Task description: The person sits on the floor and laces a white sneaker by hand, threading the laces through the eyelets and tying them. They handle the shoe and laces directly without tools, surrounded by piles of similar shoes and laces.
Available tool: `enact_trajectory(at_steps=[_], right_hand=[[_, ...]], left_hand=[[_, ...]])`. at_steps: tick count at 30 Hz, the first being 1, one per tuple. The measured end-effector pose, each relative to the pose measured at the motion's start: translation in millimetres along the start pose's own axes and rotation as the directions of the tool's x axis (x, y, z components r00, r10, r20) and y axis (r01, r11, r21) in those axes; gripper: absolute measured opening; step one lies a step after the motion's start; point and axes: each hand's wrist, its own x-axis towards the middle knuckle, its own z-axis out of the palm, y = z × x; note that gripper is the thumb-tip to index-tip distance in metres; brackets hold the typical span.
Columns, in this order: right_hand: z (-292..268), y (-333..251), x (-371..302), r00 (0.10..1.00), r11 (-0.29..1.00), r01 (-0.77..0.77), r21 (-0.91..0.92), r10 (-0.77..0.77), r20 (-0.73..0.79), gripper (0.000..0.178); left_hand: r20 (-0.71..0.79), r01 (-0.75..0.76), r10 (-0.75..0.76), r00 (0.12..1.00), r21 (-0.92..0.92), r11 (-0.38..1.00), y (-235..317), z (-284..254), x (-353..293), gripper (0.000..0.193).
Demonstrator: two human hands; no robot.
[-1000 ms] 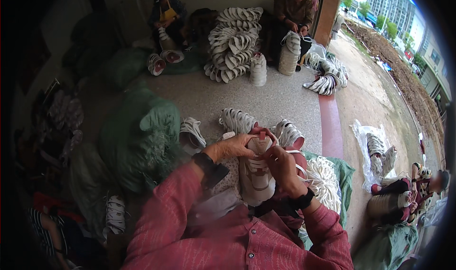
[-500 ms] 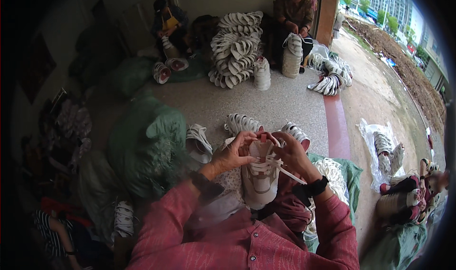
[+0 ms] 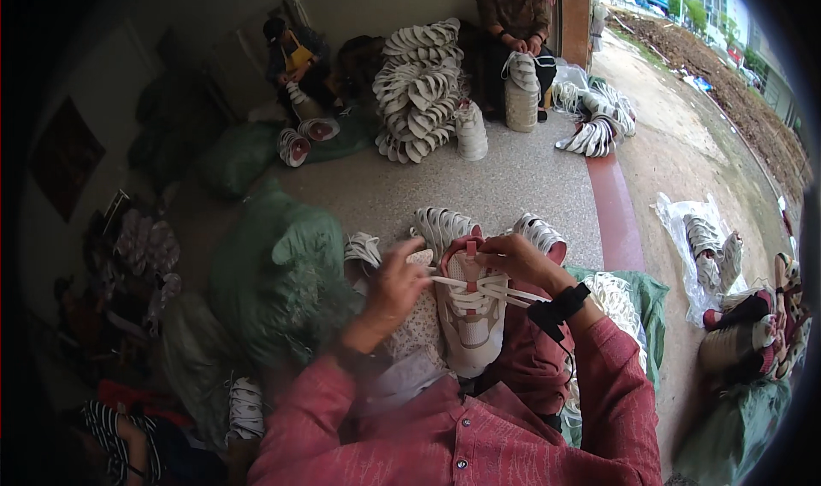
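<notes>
The left hand (image 3: 395,287) is now pulling the white lace (image 3: 448,281) leftward, pinching it; the right hand (image 3: 516,259) is touching the lap-held shoe (image 3: 475,349), its grip unclear. Lacing is apparently advancing.

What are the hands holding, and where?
Left hand: flat white lace, by its left stretch. Right hand: pale, red-lined shoe, seemingly by its top rim.

Place: what looked like a shoe workshop, one side open to the outdoors.
Stock: white shoe uppers (image 3: 421,88) stood in a tall stack; bulging green sacks (image 3: 278,272) sat on the speckled floor (image 3: 513,178).
Work: laces (image 3: 491,289) crossed a pale shoe (image 3: 473,340); seated people (image 3: 516,11) had shoe parts at their knees.
</notes>
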Motion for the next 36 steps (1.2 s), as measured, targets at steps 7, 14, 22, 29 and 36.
enact_trajectory(at_steps=[7,14,22,29,36], right_hand=[[3,-6,8,0.996,0.996,-0.084,0.043,0.084,0.008,0.027],[2,-7,-14,0.981,0.981,-0.051,0.187,0.084,-0.177,0.023],[22,-4,-79,0.863,0.532,-0.442,0.722,0.471,0.182,0.017],[45,33,-57,0.977,0.136,-0.001,0.991,0.212,-0.028,0.030],[64,13,-55,0.946,0.431,0.000,0.902,0.292,-0.140,0.024]], left_hand=[[-0.457,0.514,-0.288,0.842,0.514,0.687,-130,-171,-144,0.012],[-0.266,0.793,-0.798,0.541,-0.152,0.589,-88,-110,-187,0.021],[0.788,0.656,-0.145,0.598,-0.585,-0.477,14,-54,-92,0.056],[0.723,0.403,-0.140,0.677,-0.523,-0.751,35,8,-59,0.041],[0.730,0.427,0.020,0.683,-0.376,-0.823,17,32,-74,0.047]])
